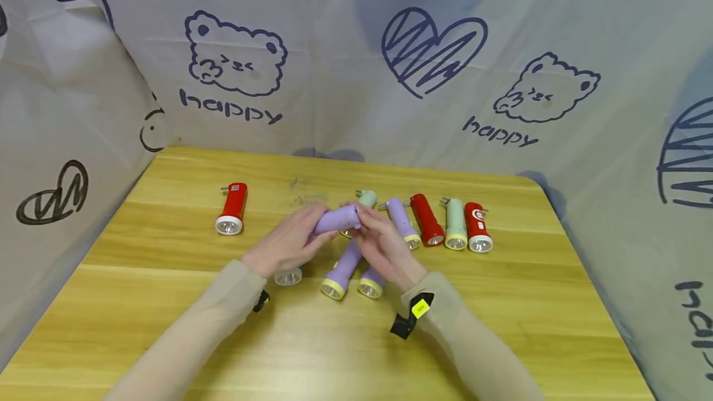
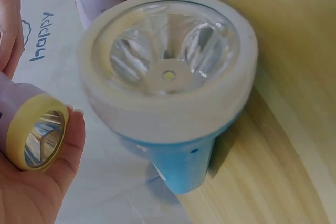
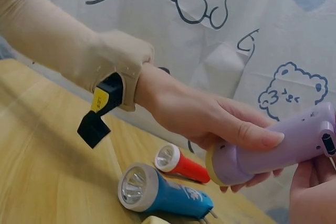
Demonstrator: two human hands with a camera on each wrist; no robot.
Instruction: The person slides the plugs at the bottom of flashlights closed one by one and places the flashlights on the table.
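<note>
A purple flashlight point(image 1: 338, 219) with a yellow head is held up above the table. My left hand point(image 1: 292, 237) grips it near the head, the thumb lying along its body in the right wrist view. At the tail end, my right hand point(image 1: 387, 249) pinches the flashlight between thumb and fingers. Under my left hand a blue flashlight point(image 2: 184, 169) with a white head lies on the table, mostly hidden in the head view. Two more purple flashlights, one in the middle point(image 1: 345, 265) and one by my right wrist point(image 1: 370, 283), lie below the hands.
A red flashlight point(image 1: 234, 200) lies alone at the left on the wooden table point(image 1: 139, 302). Behind my hands is a green flashlight point(image 1: 367, 197), partly covered. To the right lie a purple point(image 1: 400, 215), a red point(image 1: 426, 215), a green point(image 1: 455, 215) and another red flashlight point(image 1: 476, 228).
</note>
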